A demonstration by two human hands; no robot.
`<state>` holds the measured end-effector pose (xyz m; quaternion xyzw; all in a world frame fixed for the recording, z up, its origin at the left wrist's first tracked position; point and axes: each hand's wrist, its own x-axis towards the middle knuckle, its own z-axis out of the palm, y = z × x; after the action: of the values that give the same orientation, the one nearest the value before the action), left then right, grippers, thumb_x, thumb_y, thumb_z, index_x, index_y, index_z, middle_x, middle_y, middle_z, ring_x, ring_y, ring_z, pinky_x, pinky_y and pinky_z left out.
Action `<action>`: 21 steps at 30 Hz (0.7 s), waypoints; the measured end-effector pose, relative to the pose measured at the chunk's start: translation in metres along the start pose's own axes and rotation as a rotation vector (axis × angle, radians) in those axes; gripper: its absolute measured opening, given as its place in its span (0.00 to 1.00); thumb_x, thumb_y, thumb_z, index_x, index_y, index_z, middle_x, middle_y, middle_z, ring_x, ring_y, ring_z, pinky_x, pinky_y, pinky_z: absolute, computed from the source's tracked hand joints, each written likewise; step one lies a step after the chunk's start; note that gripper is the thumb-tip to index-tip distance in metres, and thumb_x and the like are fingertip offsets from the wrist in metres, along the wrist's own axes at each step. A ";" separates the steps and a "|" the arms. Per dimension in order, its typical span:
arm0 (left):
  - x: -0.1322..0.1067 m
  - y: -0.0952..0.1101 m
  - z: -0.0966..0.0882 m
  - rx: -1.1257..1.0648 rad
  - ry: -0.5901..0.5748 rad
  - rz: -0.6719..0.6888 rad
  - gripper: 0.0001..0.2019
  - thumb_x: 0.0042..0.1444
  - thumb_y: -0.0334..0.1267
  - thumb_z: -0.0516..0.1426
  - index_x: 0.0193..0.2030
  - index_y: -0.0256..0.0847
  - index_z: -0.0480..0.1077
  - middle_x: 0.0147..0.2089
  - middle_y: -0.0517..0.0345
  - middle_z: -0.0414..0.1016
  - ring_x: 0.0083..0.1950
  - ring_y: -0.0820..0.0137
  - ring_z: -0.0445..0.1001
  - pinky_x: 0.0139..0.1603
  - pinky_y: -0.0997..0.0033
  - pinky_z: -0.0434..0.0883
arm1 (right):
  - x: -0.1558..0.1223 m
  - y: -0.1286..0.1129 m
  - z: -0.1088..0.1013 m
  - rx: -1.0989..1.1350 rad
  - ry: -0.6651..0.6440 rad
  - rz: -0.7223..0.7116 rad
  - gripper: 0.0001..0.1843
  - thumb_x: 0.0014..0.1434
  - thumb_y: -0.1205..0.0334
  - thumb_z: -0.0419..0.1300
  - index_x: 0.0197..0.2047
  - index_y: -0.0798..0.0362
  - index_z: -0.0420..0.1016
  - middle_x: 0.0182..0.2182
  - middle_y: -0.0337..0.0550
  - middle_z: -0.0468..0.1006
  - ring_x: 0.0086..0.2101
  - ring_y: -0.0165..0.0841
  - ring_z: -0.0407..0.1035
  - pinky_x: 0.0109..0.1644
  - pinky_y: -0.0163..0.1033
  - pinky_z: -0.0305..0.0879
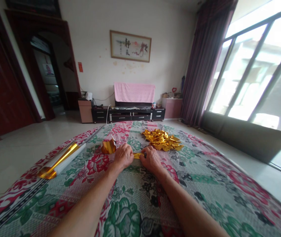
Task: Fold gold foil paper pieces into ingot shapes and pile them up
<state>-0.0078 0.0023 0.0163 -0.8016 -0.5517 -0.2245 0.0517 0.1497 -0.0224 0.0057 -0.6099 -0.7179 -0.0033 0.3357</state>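
Between my two hands stretches a small piece of gold foil paper [137, 155]. My left hand [124, 156] is closed on its left end, fingers curled. On the other end, my right hand [152, 158] is closed too, with a small dark spot showing by its fingertips that I cannot make out. Just beyond my right hand lies a pile of folded gold foil pieces [164, 140]. Close to the left of my left hand stands a curled stack of gold foil paper [108, 145].
A loose roll of gold and white foil sheets [61, 159] lies at the left on the flowered cloth [123, 217]. Past the cloth's far edge is a low black cabinet [130, 115], with a pink towel [134, 91] draped over something on it. Windows run along the right.
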 end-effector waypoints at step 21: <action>0.000 0.010 -0.007 -0.367 0.238 0.076 0.05 0.54 0.34 0.50 0.36 0.39 0.66 0.34 0.55 0.71 0.38 0.69 0.70 0.42 0.71 0.66 | 0.001 -0.005 -0.008 0.398 0.066 -0.049 0.14 0.55 0.61 0.51 0.31 0.55 0.77 0.25 0.41 0.76 0.27 0.29 0.68 0.31 0.30 0.58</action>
<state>-0.0009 -0.0038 0.0241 -0.7858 -0.4609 -0.4118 -0.0219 0.1495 -0.0266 0.0144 -0.5134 -0.7076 0.1104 0.4728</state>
